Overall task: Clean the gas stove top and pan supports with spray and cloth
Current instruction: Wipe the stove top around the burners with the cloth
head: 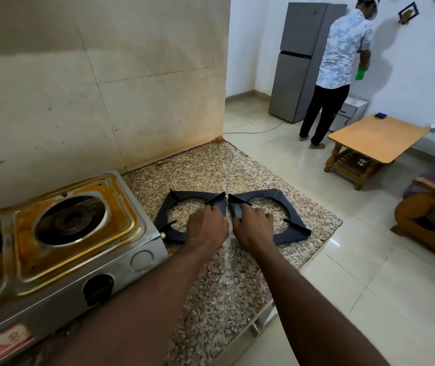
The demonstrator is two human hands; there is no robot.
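Observation:
Two black square pan supports lie side by side on the speckled granite counter (227, 281), right of the stove. My left hand (205, 225) grips the near right corner of the left pan support (166, 215). My right hand (253, 225) grips the near left corner of the right pan support (292, 228). The steel gas stove (121, 260) sits at the left with its burner (70, 220) bare and orange-brown grease around the burner well. No spray bottle or cloth is in view.
A stained tiled wall (100, 88) stands behind the counter. The counter's edge drops to a tiled floor (369, 286) on the right. Farther off are a wooden low table (377, 138), a sofa (432, 207), a grey fridge (300, 62) and a person (340, 67) at the wall.

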